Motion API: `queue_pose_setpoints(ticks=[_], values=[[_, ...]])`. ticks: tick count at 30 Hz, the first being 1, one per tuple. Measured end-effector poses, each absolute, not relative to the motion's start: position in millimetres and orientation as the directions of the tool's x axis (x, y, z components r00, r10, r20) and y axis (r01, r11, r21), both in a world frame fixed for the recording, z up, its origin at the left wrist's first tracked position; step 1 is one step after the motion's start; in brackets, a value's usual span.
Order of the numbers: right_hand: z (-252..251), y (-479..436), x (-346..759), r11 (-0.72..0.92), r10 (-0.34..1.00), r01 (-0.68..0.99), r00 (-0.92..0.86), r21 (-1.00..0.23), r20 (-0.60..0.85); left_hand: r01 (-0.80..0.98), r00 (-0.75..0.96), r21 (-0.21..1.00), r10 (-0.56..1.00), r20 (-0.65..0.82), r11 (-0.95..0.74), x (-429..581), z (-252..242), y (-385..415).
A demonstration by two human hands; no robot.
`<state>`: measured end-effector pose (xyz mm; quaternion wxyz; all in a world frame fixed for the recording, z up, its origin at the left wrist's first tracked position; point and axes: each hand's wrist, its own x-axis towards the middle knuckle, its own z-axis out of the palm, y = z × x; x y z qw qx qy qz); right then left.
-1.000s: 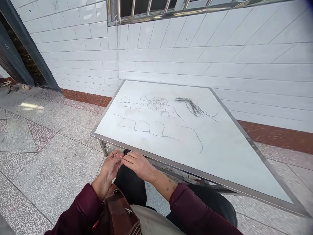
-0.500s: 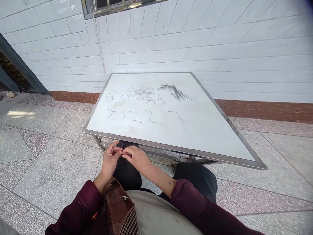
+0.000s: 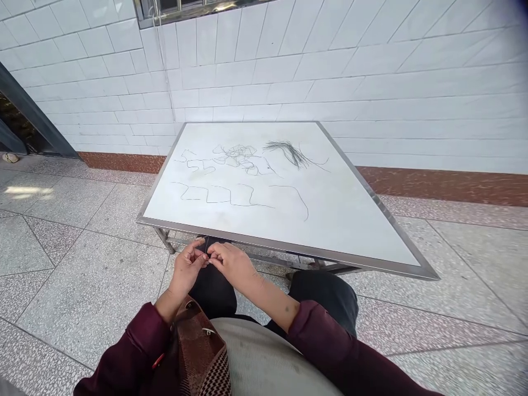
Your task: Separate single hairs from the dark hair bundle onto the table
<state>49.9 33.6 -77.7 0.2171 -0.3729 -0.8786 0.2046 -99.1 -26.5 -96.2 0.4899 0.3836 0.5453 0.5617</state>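
My left hand (image 3: 187, 269) and my right hand (image 3: 231, 264) meet fingertip to fingertip just below the near edge of a white table (image 3: 350, 220). Both are pinched on a thin wire, of which only a short length shows above the fingers; the rest is hidden. On the tabletop, a wire bent into square zigzags (image 3: 218, 203) lies near the front, with a single curved wire (image 3: 303, 201) to its right. Farther back are a tangle of bent wires (image 3: 239, 157) and a bundle of dark, mostly straight wires (image 3: 289, 151).
The table has a metal rim (image 3: 289, 250) and stands against a white tiled wall (image 3: 268, 71). My knees are under its front edge. A brown strap-like piece (image 3: 202, 341) hangs across my lap. Speckled stone floor (image 3: 82, 286) surrounds the table.
The view has shifted slightly, so the table appears a little farther left. My hands stay together at the wire, with only small finger movement.
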Motion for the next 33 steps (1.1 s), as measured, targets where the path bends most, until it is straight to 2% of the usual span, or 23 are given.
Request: queue_pose_setpoints(ticks=[5,11,15,21,25,27,29,33], values=[[-75.4,32.7,49.4,0.590,0.767,0.584,-0.622,-0.558,0.159,-0.187,-0.182,0.979,0.977,-0.111,0.076,-99.3,-99.0,-27.1],[-66.5,34.6,52.5,0.441,0.785,0.509,-0.619,-0.739,0.042,-0.329,-0.173,0.944,0.982,-0.074,0.014,-100.4,-99.5,-29.4],[-65.2,40.4,58.5,0.364,0.760,0.449,-0.650,-0.816,-0.018,-0.352,-0.156,0.936,0.987,-0.031,-0.027,-104.0,-104.2,-31.4],[-73.3,47.2,65.3,0.190,0.802,0.316,-0.596,-0.929,-0.038,-0.422,-0.213,0.903,0.977,-0.014,-0.079,-102.2,-104.2,-32.3],[-80.9,42.6,59.2,-0.014,0.823,0.127,-0.562,-0.992,-0.083,-0.488,-0.296,0.869,0.952,-0.078,-0.081,-93.5,-97.1,-30.7],[-85.1,37.3,54.0,-0.063,0.810,0.053,-0.580,-0.997,-0.082,-0.502,-0.312,0.862,0.944,-0.106,-0.069,-89.1,-95.5,-29.9],[-88.3,32.5,49.8,-0.033,0.819,0.050,-0.572,-0.998,-0.056,-0.495,-0.308,0.867,0.944,-0.115,-0.056,-86.1,-96.1,-29.3],[-89.3,28.8,48.9,0.172,0.849,0.143,-0.523,-0.975,0.074,-0.437,-0.303,0.899,0.945,-0.122,-0.024,-85.7,-99.0,-27.2]])
